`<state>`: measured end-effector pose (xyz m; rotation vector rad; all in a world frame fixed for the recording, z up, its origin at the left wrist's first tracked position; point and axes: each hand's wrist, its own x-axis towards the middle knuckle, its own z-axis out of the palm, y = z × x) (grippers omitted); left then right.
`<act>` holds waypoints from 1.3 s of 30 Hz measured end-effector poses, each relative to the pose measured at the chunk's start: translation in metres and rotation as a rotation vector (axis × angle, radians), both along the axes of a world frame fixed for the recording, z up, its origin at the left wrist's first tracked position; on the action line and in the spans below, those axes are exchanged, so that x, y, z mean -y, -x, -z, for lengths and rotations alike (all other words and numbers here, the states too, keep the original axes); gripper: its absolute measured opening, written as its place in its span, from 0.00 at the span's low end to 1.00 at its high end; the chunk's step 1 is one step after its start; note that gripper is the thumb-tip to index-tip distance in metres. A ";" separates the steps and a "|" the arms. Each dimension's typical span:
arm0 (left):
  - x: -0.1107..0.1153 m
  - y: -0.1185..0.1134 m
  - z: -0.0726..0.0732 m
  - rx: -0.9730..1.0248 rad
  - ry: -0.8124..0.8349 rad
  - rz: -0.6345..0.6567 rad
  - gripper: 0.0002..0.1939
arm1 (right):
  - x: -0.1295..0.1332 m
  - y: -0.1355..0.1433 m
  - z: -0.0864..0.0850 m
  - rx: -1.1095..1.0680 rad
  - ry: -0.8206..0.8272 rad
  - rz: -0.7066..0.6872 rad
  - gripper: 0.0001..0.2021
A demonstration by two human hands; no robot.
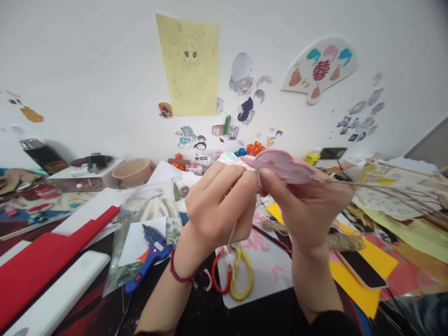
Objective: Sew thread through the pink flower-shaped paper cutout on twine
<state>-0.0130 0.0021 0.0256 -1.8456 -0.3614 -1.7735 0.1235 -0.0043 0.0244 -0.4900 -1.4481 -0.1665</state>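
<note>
A pale pink piece with a scalloped edge (285, 166) is held up in front of the wall. My right hand (306, 210) grips it, thumb pressed on its near face and fingers behind. Thin brown string or stems (371, 186) run out to the right from that hand. My left hand (224, 200) is closed beside the piece, its fingertips turned away and hidden, so what they pinch cannot be made out. A thin pale strand (232, 232) hangs below it. Under my hands lie scissors with red and yellow handles (241, 280) on white paper (264, 291).
A blue glue gun (149, 261) lies on a plastic bag at the left, near a red sheet (59, 261) and a long white case (59, 298). At the right are a phone (362, 269), yellow paper (364, 291) and twine (345, 241). Behind stands a tan bowl (132, 172).
</note>
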 end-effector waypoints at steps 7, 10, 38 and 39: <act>0.007 0.001 -0.001 -0.064 0.008 -0.147 0.06 | 0.002 0.002 0.001 0.041 0.000 -0.033 0.16; 0.006 0.000 0.000 -0.052 -0.038 -0.209 0.06 | 0.001 0.003 0.001 0.040 0.003 0.000 0.14; 0.004 0.001 0.000 -0.024 -0.037 -0.133 0.06 | -0.001 -0.001 0.004 0.013 -0.013 0.076 0.09; 0.004 0.001 -0.001 -0.028 -0.045 -0.124 0.06 | -0.001 -0.001 0.004 0.015 -0.010 0.067 0.10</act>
